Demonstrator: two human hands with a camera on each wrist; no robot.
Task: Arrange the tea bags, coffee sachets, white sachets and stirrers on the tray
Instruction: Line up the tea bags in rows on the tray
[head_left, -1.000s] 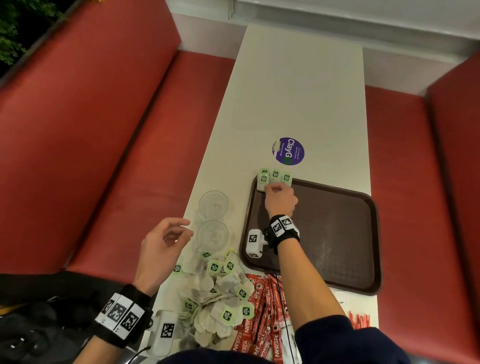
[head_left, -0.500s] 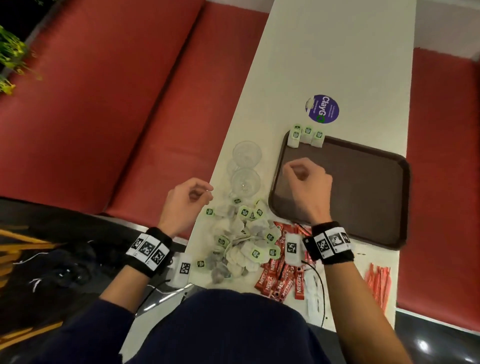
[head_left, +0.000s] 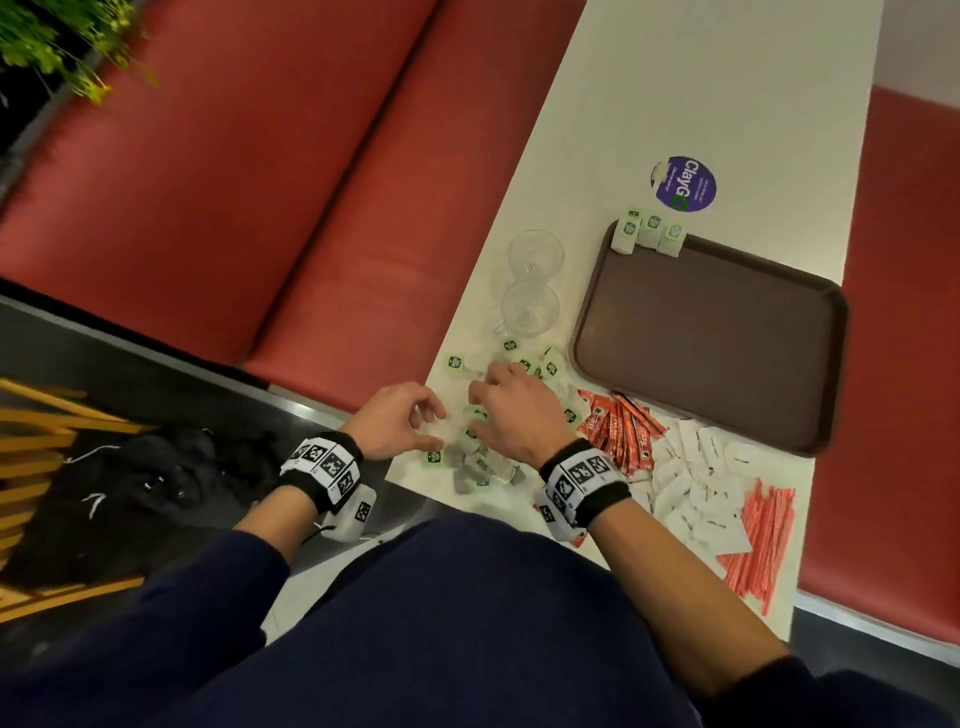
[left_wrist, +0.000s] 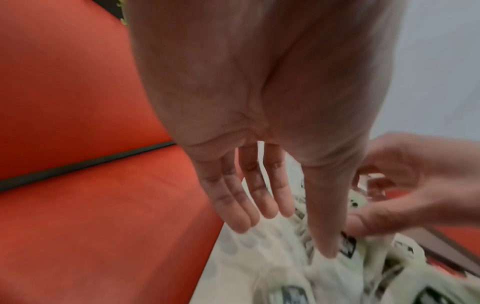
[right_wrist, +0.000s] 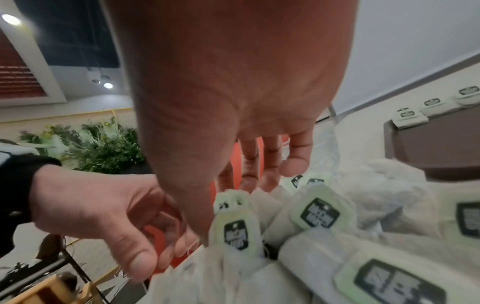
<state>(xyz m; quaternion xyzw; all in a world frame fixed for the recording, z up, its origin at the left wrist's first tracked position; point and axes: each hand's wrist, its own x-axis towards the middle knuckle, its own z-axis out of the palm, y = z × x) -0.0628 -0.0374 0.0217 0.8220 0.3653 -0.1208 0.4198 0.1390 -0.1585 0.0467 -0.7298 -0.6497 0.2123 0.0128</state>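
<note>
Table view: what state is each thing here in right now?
Tray: almost bare.
Placed tea bags: in a row at tray's far corner.
Tea bag pile: loose on table, both hands in it.
Coffee sachets: heaped off tray.
White sachets: scattered off tray.
Stirrers: bundled off tray.
Glasses: upright, empty.

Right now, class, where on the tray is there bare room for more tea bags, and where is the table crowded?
The tray is bare apart from three tea bags on its far-left corner. The near table edge is crowded.
</note>
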